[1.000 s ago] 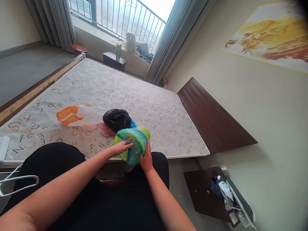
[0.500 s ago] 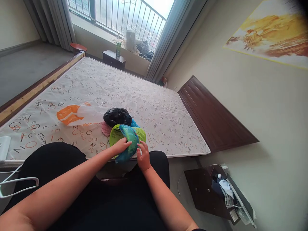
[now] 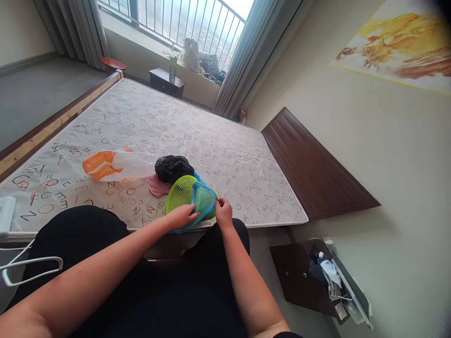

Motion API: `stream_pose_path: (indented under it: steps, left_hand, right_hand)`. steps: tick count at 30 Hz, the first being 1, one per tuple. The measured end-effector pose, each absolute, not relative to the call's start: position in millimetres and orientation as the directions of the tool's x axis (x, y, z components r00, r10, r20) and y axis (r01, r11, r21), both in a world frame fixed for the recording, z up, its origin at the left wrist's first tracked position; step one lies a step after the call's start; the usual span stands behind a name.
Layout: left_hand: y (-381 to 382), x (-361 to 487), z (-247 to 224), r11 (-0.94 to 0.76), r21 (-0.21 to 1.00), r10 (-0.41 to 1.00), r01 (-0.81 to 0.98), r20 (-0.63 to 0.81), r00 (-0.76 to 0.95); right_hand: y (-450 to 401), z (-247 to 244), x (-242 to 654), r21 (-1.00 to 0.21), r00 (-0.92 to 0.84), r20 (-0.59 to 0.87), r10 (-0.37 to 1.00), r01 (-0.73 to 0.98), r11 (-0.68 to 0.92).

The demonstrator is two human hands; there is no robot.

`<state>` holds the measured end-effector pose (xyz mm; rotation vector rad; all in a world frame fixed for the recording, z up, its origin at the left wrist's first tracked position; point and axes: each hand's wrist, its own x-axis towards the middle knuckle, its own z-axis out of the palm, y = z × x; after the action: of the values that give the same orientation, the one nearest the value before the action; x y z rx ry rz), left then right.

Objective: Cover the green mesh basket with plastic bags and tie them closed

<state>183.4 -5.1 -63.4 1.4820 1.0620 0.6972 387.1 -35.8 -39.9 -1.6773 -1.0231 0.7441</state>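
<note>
A thin blue plastic bag [image 3: 203, 197] lies partly over a green perforated basket [image 3: 178, 191], which rests tilted at the near edge of the mattress. My left hand [image 3: 183, 216] is closed on the bag's near side, thumb over the film. With its fingers pinched together, my right hand [image 3: 223, 212] grips the bag's right edge and draws it out taut. Part of the basket's right side is hidden beneath the bag. Just behind the basket sit a crumpled black plastic bag [image 3: 173, 168] and a pink cloth [image 3: 159, 186].
An orange and white plastic bag [image 3: 102, 165] lies flat on the letter-printed mattress [image 3: 239, 155]. White hangers [image 3: 33, 270] are at the lower left. To the right stands a dark nightstand [image 3: 292, 270] with clothes on it, near the headboard [image 3: 317, 169].
My right hand has moved right and pulled the blue bag's edge outward, stretching it. The green basket has turned so its opening shows more. My left hand has shifted slightly right.
</note>
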Motion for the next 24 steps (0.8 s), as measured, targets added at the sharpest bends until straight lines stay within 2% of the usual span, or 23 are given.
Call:
stream_pose_path:
  steps: [3, 5, 7, 12, 17, 22, 24]
  left_hand:
    - [-4, 188, -63, -0.081, 0.952, 0.872, 0.294, -0.075, 0.483]
    - [-3, 194, -64, -0.079, 0.961, 0.880, 0.264, -0.057, 0.471]
    - [-3, 200, -65, -0.049, 0.977, 0.893, 0.207, -0.050, 0.447]
    - [-2, 211, -62, 0.011, 0.996, 0.921, 0.085, -0.043, 0.388]
    - [3, 220, -52, -0.093, 0.976, 0.917, 0.199, 0.006, 0.400]
    - [26, 217, -37, -0.174, 0.951, 0.911, 0.254, 0.057, 0.409]
    - [39, 205, -26, -0.185, 0.949, 0.914, 0.254, 0.071, 0.399]
  right_hand:
    - [-44, -16, 393, -0.988, 0.465, -0.119, 0.877, 0.032, -0.151]
    - [-52, 1, 394, -0.978, 0.421, -0.195, 0.886, -0.155, -0.141]
    - [-62, 20, 393, -0.963, 0.384, -0.196, 0.902, -0.250, -0.103]
    - [-79, 63, 399, -0.962, 0.416, -0.126, 0.900, -0.272, -0.009]
    - [-78, 82, 429, -0.949, 0.588, -0.072, 0.805, -0.290, 0.127]
    - [-71, 79, 466, -0.880, 0.695, -0.156, 0.702, -0.421, 0.221]
    - [-70, 77, 481, -0.876, 0.720, -0.164, 0.674, -0.420, 0.236]
